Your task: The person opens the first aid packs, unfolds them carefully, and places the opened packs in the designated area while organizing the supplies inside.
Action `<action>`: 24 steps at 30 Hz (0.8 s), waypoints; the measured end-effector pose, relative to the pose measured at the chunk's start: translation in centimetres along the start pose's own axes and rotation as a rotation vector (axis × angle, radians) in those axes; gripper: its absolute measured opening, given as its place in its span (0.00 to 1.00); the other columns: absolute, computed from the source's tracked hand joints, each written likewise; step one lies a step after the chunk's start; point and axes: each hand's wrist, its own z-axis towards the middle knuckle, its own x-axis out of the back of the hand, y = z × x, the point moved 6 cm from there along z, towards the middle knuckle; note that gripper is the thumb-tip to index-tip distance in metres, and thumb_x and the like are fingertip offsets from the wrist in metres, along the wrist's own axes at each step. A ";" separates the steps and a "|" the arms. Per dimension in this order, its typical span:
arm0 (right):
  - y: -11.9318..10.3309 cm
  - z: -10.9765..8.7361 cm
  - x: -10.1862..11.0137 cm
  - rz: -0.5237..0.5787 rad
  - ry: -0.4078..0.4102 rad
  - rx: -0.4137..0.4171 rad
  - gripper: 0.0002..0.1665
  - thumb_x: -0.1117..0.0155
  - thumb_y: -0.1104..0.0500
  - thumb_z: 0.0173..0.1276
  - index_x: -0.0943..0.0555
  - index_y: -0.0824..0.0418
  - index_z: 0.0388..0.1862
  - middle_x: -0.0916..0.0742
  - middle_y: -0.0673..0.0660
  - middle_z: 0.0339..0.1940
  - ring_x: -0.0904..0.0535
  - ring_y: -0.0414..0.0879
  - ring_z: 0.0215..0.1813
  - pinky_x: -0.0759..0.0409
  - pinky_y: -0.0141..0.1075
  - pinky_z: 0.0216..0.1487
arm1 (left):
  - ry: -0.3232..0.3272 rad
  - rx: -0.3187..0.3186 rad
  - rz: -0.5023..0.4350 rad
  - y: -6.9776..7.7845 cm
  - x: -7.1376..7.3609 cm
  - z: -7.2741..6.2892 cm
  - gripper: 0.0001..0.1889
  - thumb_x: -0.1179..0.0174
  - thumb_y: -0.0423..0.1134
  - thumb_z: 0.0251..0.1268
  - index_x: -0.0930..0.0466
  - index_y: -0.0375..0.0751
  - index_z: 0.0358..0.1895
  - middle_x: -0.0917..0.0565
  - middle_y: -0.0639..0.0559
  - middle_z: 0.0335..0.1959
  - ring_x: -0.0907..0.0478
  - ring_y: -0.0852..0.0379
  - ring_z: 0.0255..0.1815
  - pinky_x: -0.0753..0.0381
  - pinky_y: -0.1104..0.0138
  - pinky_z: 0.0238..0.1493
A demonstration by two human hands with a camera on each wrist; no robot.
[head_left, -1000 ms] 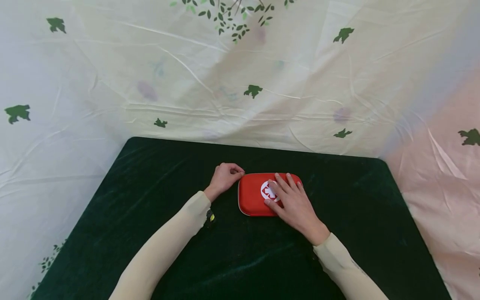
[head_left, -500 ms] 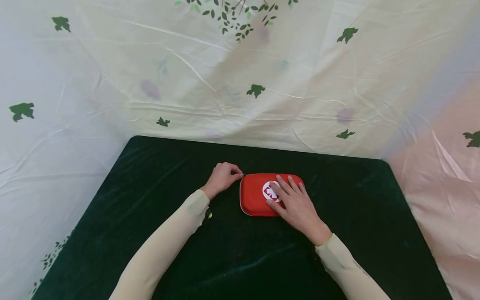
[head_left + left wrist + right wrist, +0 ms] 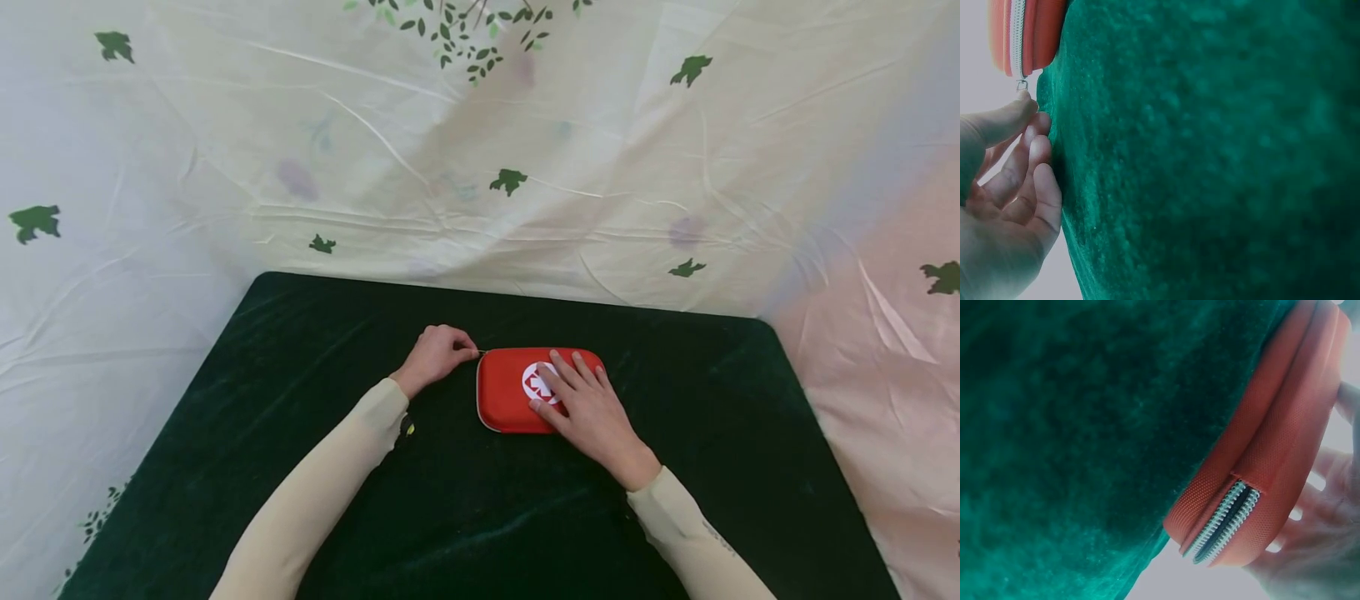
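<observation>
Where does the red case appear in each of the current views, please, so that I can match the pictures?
Head: the red case lies below and slightly right of the picture's centre.
Left wrist: the red case is at top left, cut off by the upper edge, its zip facing the camera.
Right wrist: the red case slants from top right to lower middle.
Shared landmark: the green cloth.

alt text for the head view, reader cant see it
A person's left grip pinches a zipper pull at the upper left corner of a red case, while the right grip rests spread across it. The case lies on green cloth before pale printed drapes.
</observation>
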 end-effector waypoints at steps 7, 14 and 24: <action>0.0 0.0 0.0 0.006 0.005 0.002 0.42 0.43 0.35 0.76 0.36 0.49 0.83 0.40 0.56 0.85 0.52 0.64 0.84 0.58 0.66 0.79 | 0.005 -0.009 0.041 0.1 0.2 -0.5 0.05 0.33 0.40 0.72 0.09 0.44 0.43 0.12 0.53 0.38 0.23 0.56 0.34 0.21 0.63 0.39; 0.0 -0.1 0.2 0.016 0.000 0.001 0.42 0.41 0.36 0.76 0.35 0.49 0.82 0.39 0.57 0.85 0.52 0.65 0.84 0.58 0.66 0.79 | -0.002 -0.007 0.043 0.1 0.2 -0.9 0.05 0.32 0.40 0.71 0.10 0.45 0.42 0.13 0.53 0.37 0.23 0.56 0.34 0.21 0.62 0.40; 0.1 0.0 0.2 0.018 -0.004 0.003 0.42 0.40 0.36 0.75 0.36 0.49 0.82 0.40 0.57 0.85 0.52 0.65 0.84 0.57 0.67 0.79 | -0.018 -0.004 0.062 0.1 0.4 -1.0 0.05 0.32 0.39 0.71 0.10 0.45 0.43 0.14 0.53 0.38 0.23 0.57 0.34 0.20 0.62 0.42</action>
